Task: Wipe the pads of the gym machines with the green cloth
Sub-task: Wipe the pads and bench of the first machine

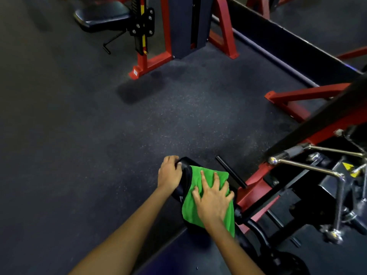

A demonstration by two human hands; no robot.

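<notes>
Both forearms reach in from six o'clock: right hand [213, 197] presses the green cloth [190, 211] flat, fingers spread, onto the black roller pad [183, 165]; left hand [169, 173] grips its end at ten o'clock. Best steady it, wiping round.

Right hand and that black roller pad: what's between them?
The green cloth, spread over the pad under the right hand, in the head view.

Dim, murky view; edges bend with wide-angle distortion, corners soft and dark.
</notes>
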